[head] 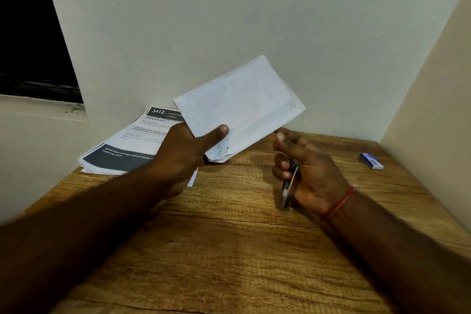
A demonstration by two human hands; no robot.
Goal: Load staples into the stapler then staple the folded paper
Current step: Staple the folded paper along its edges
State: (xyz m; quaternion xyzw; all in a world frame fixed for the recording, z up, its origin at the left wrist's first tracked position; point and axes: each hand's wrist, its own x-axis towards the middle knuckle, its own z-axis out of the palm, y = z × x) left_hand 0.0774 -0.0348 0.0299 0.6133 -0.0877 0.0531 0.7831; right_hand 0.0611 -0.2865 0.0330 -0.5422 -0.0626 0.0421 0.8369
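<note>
My left hand [183, 153] holds the folded white paper [242, 107] up above the wooden table, thumb on its lower left part. The paper tilts up to the right, and small holes or marks show near its lower corner and right edge. My right hand [308, 173] is closed around a small metal stapler [289, 186], which points down and is mostly hidden by the fingers. The right thumb and forefinger are just below the paper's lower right edge. A small blue staple box [371, 160] lies on the table at the far right.
A stack of printed sheets [130, 145] with dark headers lies at the table's back left, partly under my left hand. The wooden table [229, 250] sits in a corner between white walls. A dark window opening is at upper left.
</note>
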